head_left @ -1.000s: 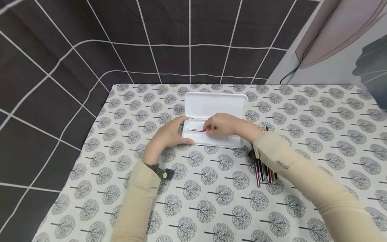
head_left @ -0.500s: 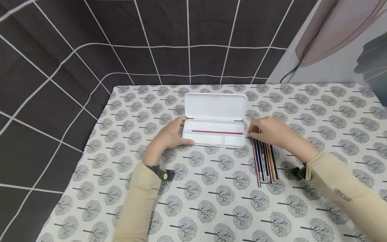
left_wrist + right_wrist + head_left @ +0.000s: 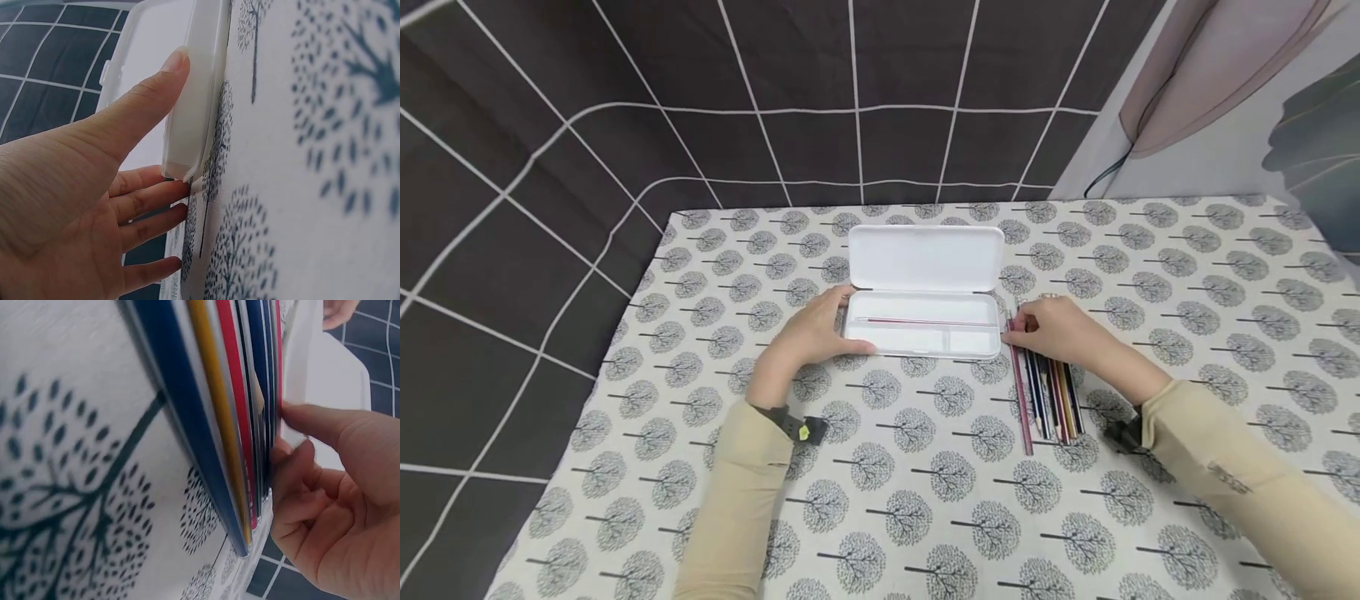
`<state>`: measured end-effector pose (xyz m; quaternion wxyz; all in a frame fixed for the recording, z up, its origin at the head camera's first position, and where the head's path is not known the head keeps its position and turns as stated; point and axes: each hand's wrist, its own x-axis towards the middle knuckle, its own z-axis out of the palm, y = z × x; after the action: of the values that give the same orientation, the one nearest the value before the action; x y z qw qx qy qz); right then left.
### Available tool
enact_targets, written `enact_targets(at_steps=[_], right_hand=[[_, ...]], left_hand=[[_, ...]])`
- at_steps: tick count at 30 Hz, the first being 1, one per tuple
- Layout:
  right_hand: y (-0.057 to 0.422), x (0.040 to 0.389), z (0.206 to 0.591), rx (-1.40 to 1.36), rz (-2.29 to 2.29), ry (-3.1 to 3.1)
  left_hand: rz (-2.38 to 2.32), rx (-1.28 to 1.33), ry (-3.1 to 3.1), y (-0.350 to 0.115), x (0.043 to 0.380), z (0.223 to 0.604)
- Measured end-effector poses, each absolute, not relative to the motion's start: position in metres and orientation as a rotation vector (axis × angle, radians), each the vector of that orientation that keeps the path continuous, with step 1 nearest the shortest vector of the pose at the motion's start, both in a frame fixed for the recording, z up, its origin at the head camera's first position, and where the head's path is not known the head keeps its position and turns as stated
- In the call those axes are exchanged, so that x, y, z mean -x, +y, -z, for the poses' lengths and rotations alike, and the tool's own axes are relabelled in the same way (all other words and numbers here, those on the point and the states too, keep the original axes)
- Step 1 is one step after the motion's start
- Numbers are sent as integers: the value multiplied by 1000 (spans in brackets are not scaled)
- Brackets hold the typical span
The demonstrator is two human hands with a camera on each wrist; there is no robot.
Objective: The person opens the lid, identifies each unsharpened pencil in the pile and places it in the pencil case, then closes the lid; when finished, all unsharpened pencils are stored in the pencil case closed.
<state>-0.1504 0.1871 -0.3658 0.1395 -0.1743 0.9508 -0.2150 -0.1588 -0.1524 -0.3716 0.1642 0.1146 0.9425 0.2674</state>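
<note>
A white pencil case [image 3: 898, 340] lies with its lid [image 3: 927, 258] raised at the back. Inside its rear compartment rests a slim red pencil [image 3: 925, 322]. My left hand [image 3: 808, 333] spans the left end of the case, fingers extended; in the left wrist view the thumb [image 3: 177, 61] presses the front wall. Just right of the case, my right hand [image 3: 1060, 329] pinches the upper end of a pinkish-red pencil [image 3: 1022, 400] between thumb and fingers. That pencil stands slightly apart from a row of several pencils [image 3: 1060, 400] in dark blue, red and yellow.
A white cloth [image 3: 925, 483] printed with grey trees covers the table. Behind and to the left hangs a dark curtain [image 3: 805, 150] with white grid lines. A pink and grey patterned fabric [image 3: 1210, 83] with a dark cord [image 3: 1108, 171] is at the back right.
My right hand let go of the red pencil in the case and moved right to the row, where it now pinches the leftmost pencil and has shifted it slightly left. The left hand stays put.
</note>
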Motion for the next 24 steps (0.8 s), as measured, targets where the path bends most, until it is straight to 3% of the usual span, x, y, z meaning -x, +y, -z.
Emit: enact_targets(at_steps=[16, 24], right_hand=[[182, 162, 344, 269, 747, 2755], [181, 178, 312, 224, 1185, 2945]], left_hand=[[-776, -355, 2679, -153, 158, 369], [-713, -394, 2693, -153, 157, 370]])
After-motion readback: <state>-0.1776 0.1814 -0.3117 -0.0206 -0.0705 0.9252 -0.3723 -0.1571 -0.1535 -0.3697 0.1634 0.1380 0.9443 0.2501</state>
